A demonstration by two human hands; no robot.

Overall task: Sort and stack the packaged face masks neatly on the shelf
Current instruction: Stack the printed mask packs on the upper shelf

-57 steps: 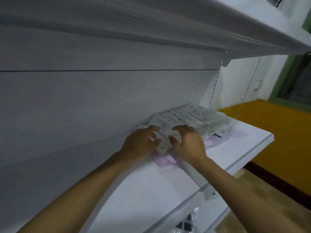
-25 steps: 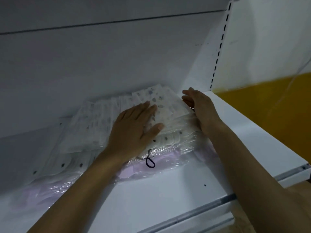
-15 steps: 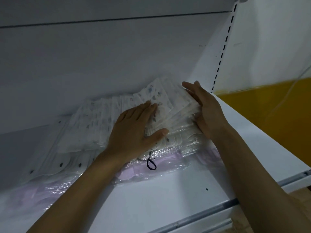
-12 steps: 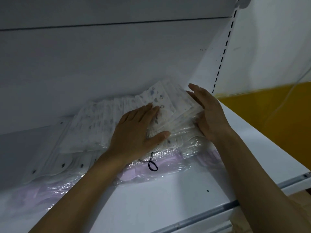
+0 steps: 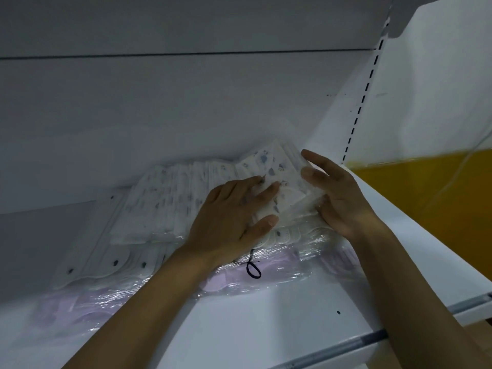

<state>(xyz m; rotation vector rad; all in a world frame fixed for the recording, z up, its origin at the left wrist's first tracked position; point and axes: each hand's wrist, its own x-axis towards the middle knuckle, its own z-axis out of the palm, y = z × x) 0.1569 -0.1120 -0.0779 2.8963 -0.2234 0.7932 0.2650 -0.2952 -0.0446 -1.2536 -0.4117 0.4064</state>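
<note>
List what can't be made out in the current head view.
- Packaged masks count: packs overlap, dim and blurred.
- Pack print: too small to read.
- Packs under left hand and right hand: covered.
- Purple masks: blurred by wrap glare.
- Shelf left end: cut off by frame edge.

On the white shelf (image 5: 239, 328), a fanned row of packaged face masks (image 5: 170, 201) lies against the back panel (image 5: 186, 107). The left hand (image 5: 231, 222) presses flat on the printed packs, thumb out to the right. The right hand (image 5: 338, 198) cups the row's right end, fingers spread. Lilac masks in clear wrap (image 5: 279, 272) lie underneath, with a dark loop (image 5: 253, 270) showing.
</note>
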